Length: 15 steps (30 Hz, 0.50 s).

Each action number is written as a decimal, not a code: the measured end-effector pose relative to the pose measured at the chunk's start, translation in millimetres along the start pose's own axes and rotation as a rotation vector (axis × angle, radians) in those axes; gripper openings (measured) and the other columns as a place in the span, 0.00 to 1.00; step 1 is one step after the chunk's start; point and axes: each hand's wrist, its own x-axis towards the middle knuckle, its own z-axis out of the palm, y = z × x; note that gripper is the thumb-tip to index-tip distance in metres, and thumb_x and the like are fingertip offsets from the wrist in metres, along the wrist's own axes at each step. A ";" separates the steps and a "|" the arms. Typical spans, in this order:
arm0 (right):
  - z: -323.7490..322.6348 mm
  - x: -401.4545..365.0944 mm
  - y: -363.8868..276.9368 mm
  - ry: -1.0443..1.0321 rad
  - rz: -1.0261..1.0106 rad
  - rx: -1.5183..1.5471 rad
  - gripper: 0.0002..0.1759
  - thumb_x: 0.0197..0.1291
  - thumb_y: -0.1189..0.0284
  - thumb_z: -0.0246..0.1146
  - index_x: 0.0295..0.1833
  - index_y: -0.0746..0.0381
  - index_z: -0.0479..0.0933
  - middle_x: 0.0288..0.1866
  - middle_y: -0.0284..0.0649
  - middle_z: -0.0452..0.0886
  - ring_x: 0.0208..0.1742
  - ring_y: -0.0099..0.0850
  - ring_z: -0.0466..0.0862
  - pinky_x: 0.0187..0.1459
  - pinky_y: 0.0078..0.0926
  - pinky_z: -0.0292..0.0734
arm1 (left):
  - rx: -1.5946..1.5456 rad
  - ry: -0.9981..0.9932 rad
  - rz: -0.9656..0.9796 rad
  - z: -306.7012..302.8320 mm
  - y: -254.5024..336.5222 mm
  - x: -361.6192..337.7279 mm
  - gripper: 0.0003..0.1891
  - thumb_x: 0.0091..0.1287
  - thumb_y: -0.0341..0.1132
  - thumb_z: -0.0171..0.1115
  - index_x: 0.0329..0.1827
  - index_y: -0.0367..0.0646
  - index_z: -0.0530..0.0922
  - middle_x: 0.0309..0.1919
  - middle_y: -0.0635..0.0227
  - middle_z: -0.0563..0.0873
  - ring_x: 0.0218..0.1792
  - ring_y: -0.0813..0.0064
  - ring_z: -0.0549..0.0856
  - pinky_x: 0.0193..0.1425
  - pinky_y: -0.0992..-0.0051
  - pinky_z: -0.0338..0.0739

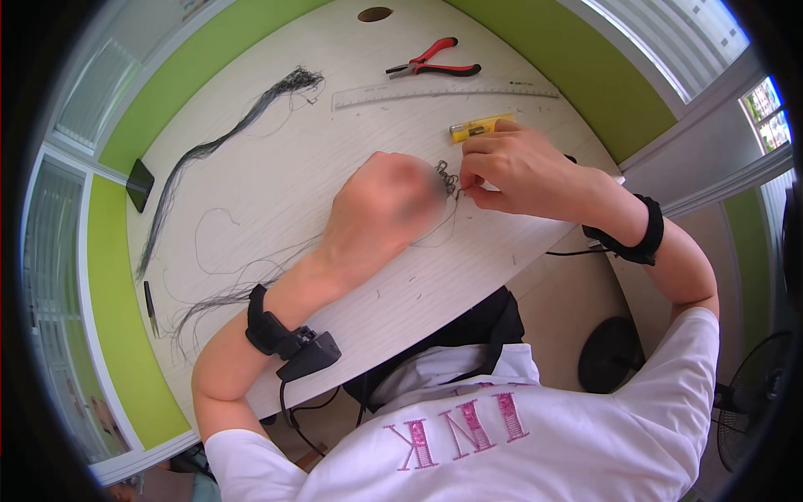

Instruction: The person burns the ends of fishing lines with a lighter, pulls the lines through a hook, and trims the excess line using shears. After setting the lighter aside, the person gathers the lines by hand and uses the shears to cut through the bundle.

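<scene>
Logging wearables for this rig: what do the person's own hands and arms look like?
Left hand and right hand: no gloves visible; the left is partly blurred. Short white sleeves. Black band on each forearm; the left one carries a boxy black module with a black cable.

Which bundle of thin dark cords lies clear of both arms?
The upper bundle, its curly end towards the clear plastic ruler; the lower bundle passes behind the left forearm.

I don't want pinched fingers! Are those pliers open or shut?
Open: the pliers lie with their two handles spread wide apart, like a V.
</scene>
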 end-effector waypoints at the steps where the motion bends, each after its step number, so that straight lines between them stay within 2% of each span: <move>1: -1.5 0.9 1.9 -0.004 0.000 0.009 0.04 0.52 0.73 0.64 0.28 0.62 0.79 0.27 0.37 0.80 0.34 0.37 0.81 0.43 0.33 0.75 | -0.003 -0.005 -0.008 0.7 0.8 3.1 0.05 0.54 0.26 0.69 0.32 0.40 0.82 0.41 0.67 0.82 0.45 0.66 0.80 0.46 0.69 0.77; 13: -5.3 -0.9 3.6 0.012 -0.002 0.104 0.03 0.52 0.75 0.66 0.31 0.64 0.79 0.32 0.39 0.80 0.34 0.39 0.82 0.35 0.34 0.76 | -0.005 0.032 -0.019 6.7 1.1 10.6 0.06 0.53 0.27 0.70 0.32 0.39 0.81 0.39 0.66 0.82 0.42 0.64 0.80 0.46 0.69 0.77; 15: -8.9 0.0 5.3 0.057 0.001 0.131 0.03 0.53 0.76 0.66 0.32 0.63 0.80 0.32 0.38 0.80 0.34 0.38 0.82 0.35 0.35 0.76 | 0.004 0.065 -0.129 1.7 1.7 5.9 0.07 0.54 0.27 0.70 0.33 0.38 0.81 0.40 0.66 0.82 0.43 0.65 0.80 0.47 0.69 0.77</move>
